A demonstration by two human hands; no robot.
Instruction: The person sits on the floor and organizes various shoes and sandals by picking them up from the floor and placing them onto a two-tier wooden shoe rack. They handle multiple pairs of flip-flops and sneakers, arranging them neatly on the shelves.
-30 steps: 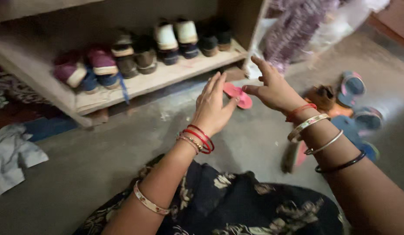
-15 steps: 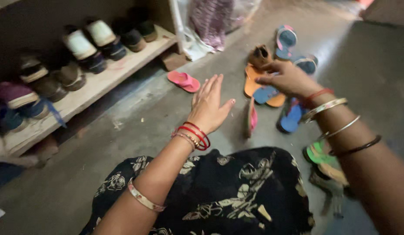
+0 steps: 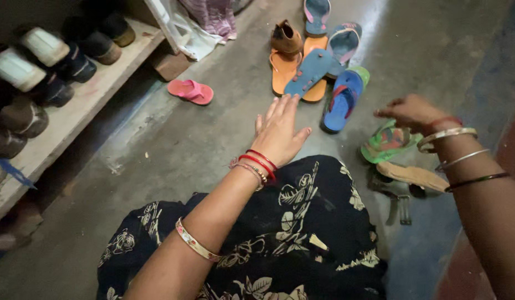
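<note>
Two hands out empty: left hand (image 3: 279,133) flat, fingers spread, hovering over the floor (image 3: 202,144), right hand (image 3: 410,111) loosely curled just above the green sandal (image 3: 386,145), which overlaps a tan sandal (image 3: 413,176), so a grab could drag both.

Blue slipper (image 3: 317,11): toe end cut off by the top edge. Shoes on the wooden shelf (image 3: 85,105): dark, blurred, several cropped at the left edge. Right hand (image 3: 410,111): fingertips motion-blurred above the green sandal (image 3: 386,143), contact cannot be told.
</note>
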